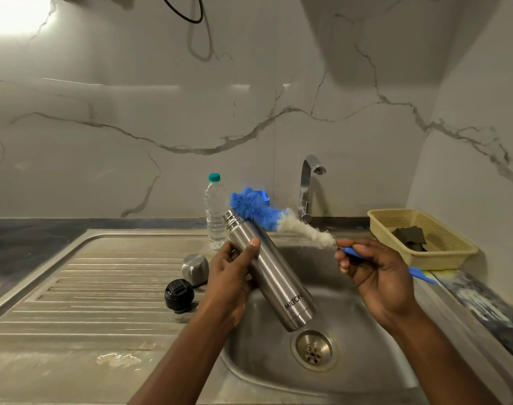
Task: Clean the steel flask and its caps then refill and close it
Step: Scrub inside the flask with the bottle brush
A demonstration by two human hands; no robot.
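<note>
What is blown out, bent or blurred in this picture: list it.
Head view: glare burns out the wall at top left; the wide lens slants the right wall corner; the flask is sharp, its MILTON lettering readable; the brush bristles look slightly soft; a cable throws a blurred shadow on the wall.

A home kitchen: a stainless steel sink (pixel 278 372) with ribbed drainboard, a chrome tap (pixel 307 185), and a marble-veined white wall (pixel 161 112).
</note>
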